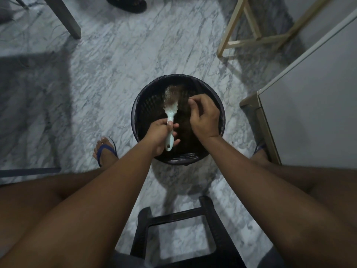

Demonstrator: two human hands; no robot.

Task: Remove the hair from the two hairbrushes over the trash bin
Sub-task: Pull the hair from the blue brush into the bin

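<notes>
A pale mint hairbrush with brown hair caught in its bristles is held upright over the black trash bin. My left hand grips its handle, bristles facing right. My right hand hovers just right of the brush head, fingers pinched together; thin strands seem to run from the brush toward the fingertips, though this is hard to make out. Only one hairbrush is in view.
The bin, lined with a dark bag, stands on a marble floor between my knees. A black plastic stool is under me. A white cabinet stands right, wooden legs far right, a table leg far left.
</notes>
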